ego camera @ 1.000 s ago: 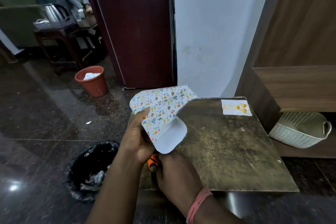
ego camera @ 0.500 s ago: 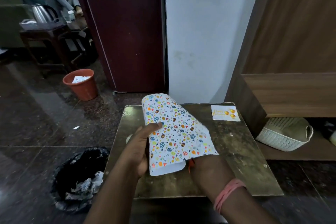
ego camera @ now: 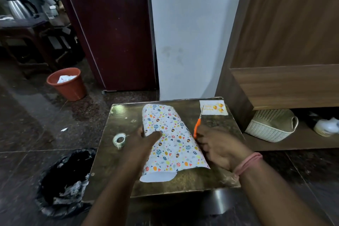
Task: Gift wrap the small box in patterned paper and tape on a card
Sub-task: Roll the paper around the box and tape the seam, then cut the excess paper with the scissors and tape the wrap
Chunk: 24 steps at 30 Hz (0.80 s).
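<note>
Patterned paper: we see the white sheet printed with small coloured eggs and hearts (ego camera: 172,139) lying curved and folded over on the worn brown square table (ego camera: 113,167), its plain white underside showing at the near edge.
Left hand (ego camera: 141,141): we pinch the paper's left edge, thumb on top, fingers tucked beneath.
Right hand (ego camera: 218,145): our fingers curl round the orange-handled scissors (ego camera: 197,124) just right of the paper; the blades point away from us.
Card: a white rectangular card with gold balloons (ego camera: 213,107) lies beyond the scissors' tip, at the far right corner.
Tape: a clear tape roll (ego camera: 119,140) sits just left of our left hand.
Box: we cannot tell where it is.
</note>
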Each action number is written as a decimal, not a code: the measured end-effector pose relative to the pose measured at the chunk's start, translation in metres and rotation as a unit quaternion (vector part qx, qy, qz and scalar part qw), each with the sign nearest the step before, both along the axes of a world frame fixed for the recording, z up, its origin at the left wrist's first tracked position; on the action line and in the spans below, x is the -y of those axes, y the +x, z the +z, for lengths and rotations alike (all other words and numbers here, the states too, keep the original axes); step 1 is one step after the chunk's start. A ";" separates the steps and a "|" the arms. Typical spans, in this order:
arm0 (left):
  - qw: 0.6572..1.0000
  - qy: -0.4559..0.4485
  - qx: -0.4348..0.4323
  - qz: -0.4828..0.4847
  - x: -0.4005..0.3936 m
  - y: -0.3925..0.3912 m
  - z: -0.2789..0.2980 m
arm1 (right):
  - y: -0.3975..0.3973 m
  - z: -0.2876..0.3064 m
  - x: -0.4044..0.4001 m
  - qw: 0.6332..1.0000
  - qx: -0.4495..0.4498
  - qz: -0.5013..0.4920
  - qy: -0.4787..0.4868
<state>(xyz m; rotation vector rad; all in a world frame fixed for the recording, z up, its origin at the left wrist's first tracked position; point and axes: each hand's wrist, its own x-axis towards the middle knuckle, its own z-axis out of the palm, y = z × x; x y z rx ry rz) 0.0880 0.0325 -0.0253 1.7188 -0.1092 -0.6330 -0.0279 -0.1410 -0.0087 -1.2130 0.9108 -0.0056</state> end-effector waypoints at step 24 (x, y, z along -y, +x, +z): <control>0.792 0.279 0.519 -0.162 0.001 -0.013 -0.022 | -0.005 -0.008 -0.016 0.986 0.097 -0.098 -0.093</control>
